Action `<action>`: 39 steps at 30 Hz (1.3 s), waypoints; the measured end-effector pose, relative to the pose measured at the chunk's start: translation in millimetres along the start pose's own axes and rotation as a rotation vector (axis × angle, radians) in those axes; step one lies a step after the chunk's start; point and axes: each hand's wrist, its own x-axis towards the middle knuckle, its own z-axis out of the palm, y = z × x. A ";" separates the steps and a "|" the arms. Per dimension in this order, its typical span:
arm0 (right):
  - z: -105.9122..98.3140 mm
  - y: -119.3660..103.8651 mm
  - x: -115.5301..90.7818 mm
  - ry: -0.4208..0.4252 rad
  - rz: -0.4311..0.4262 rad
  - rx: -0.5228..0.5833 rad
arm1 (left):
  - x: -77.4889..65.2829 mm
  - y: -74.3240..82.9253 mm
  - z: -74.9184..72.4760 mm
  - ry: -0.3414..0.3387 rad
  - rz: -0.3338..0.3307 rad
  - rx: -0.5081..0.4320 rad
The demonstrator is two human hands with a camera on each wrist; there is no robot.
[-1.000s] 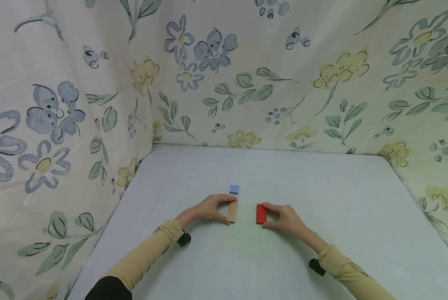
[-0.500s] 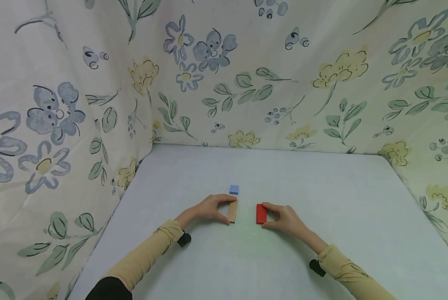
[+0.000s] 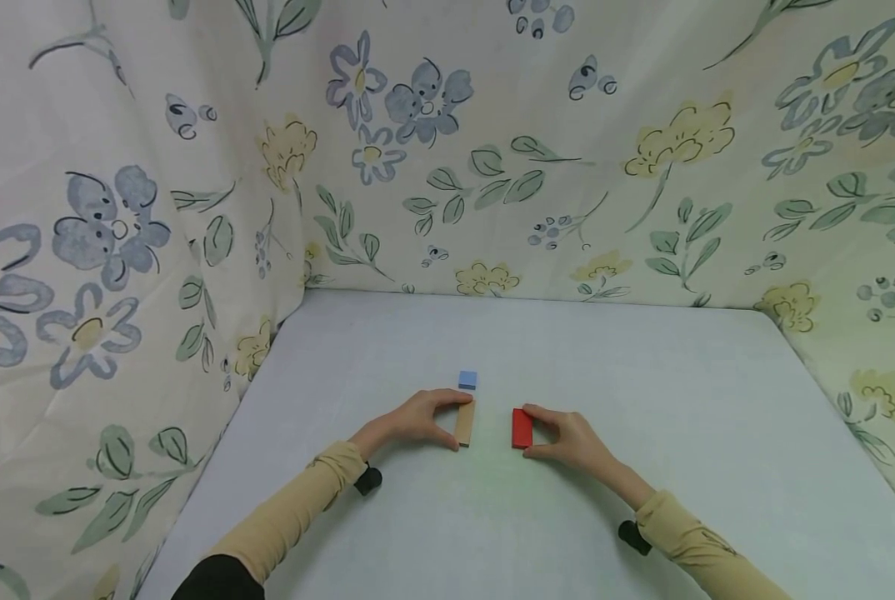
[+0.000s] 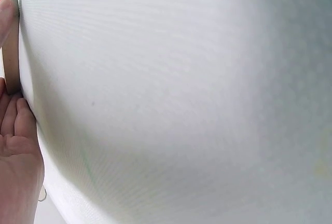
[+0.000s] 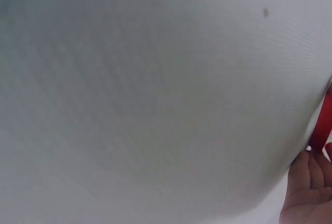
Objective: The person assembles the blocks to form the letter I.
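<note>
Near the middle of the table my left hand (image 3: 420,416) grips a plain wooden block (image 3: 465,423) by its far and near ends, between fingers and thumb. In the left wrist view this wooden block (image 4: 11,53) shows at the left edge, close to the tabletop. To the right, my right hand (image 3: 572,436) holds a red block (image 3: 522,428) the same way, by its two ends. Only part of the red block (image 5: 322,123) appears at the right edge of the right wrist view. A gap separates the two blocks. Just beyond my left fingertips lies a small blue block (image 3: 467,380).
All the blocks are on a white table (image 3: 627,350). A floral curtain (image 3: 492,167) hangs behind the table's far edge and along both sides. Each wrist carries a small black camera, such as the left camera (image 3: 368,479).
</note>
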 end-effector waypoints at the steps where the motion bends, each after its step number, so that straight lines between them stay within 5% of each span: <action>1: -0.1 0.3 -0.1 0.001 -0.001 0.006 | 0.0 0.0 0.1 0.001 0.002 -0.002; 21: -2.2 2.0 -7.9 0.055 0.027 0.287 | 0.6 -1.0 0.8 0.002 0.006 -0.017; 28: 3.5 3.4 -10.5 0.088 0.101 0.268 | 0.8 -2.0 2.3 -0.001 0.012 -0.010; 39: 4.3 2.6 -11.2 0.129 0.063 0.243 | 0.4 -2.3 1.1 0.011 0.018 -0.016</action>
